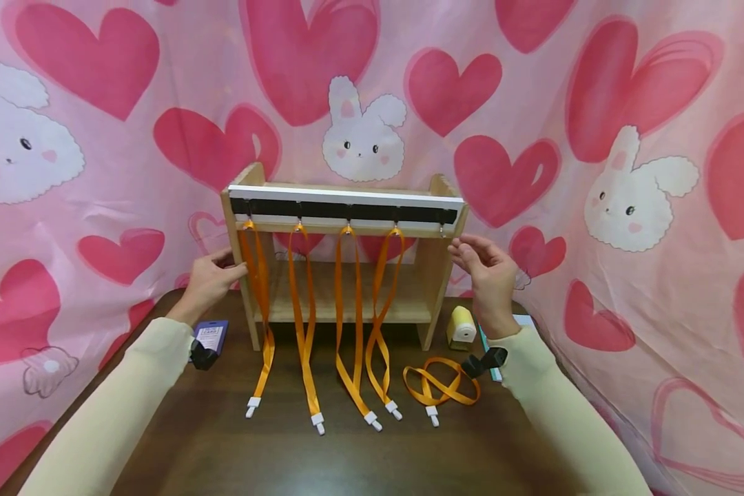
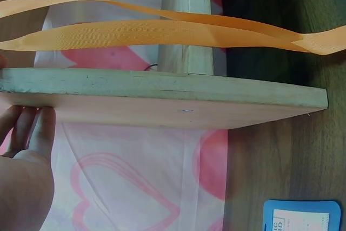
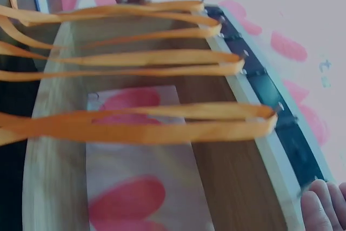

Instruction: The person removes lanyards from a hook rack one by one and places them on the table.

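My left hand (image 1: 213, 279) grips the left side panel of a small wooden shelf (image 1: 345, 318), thumb at the front edge. In the left wrist view, its fingers (image 2: 42, 131) lie against the panel's outer face. My right hand (image 1: 488, 274) is at the shelf's upper right corner, fingers loosely bent, with nothing seen in it. In the right wrist view its fingertips are right at the end of the black-and-white hook rail (image 1: 347, 210). Several orange lanyards (image 1: 304, 317) hang from the rail's hooks, white clips resting on the table. The rightmost hook (image 1: 442, 230) is bare.
Another orange lanyard (image 1: 441, 390) lies looped on the dark table (image 1: 347, 461), front right. A yellow-and-white object (image 1: 461, 327) stands right of the shelf. A blue card holder (image 1: 211, 336) lies at the left. Behind hangs a pink heart-and-bunny cloth (image 1: 434, 151).
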Motion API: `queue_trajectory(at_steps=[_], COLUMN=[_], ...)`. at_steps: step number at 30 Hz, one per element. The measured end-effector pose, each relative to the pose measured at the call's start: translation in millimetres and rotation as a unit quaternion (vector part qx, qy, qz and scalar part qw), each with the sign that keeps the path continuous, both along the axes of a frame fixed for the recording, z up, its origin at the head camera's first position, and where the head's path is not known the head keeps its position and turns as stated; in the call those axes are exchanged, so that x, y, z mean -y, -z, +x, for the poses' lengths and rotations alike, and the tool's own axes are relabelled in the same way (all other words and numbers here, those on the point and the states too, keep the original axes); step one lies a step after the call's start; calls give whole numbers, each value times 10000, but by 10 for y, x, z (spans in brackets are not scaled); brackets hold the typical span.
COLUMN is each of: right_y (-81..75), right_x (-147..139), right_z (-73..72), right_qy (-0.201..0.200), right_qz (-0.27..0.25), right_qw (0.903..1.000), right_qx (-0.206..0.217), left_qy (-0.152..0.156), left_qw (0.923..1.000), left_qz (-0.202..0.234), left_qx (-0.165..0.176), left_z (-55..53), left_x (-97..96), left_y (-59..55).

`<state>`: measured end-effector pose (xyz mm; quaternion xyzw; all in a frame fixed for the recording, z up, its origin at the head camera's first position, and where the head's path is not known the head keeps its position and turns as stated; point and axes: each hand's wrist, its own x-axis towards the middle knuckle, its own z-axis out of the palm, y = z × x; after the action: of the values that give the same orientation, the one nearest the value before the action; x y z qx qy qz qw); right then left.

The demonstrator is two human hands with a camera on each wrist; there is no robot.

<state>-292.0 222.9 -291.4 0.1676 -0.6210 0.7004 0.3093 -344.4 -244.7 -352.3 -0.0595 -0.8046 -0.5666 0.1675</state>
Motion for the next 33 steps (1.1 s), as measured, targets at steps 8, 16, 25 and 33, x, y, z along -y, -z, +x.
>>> queue_trajectory(at_steps=[8, 16, 25, 33], right_y=[-26, -49, 16, 68], right_x=[355, 603, 757, 965], right_z=[-54, -172, -230, -215], right_qy=[-282, -89, 77, -300], right_qz=[554, 1263, 536, -740], right_qw=[9980, 9904, 9934, 9841], right_qx=[101, 557, 1006, 1588], left_qy=[-126, -145, -51, -37], left_qw=[9996, 9996, 9995, 9997], left_qz=[-248, -237, -298, -261], left_qx=[30, 64, 9, 3], left_z=[5, 25, -7, 3], left_x=[40, 31, -6, -7], left_y=[51, 33, 1, -11])
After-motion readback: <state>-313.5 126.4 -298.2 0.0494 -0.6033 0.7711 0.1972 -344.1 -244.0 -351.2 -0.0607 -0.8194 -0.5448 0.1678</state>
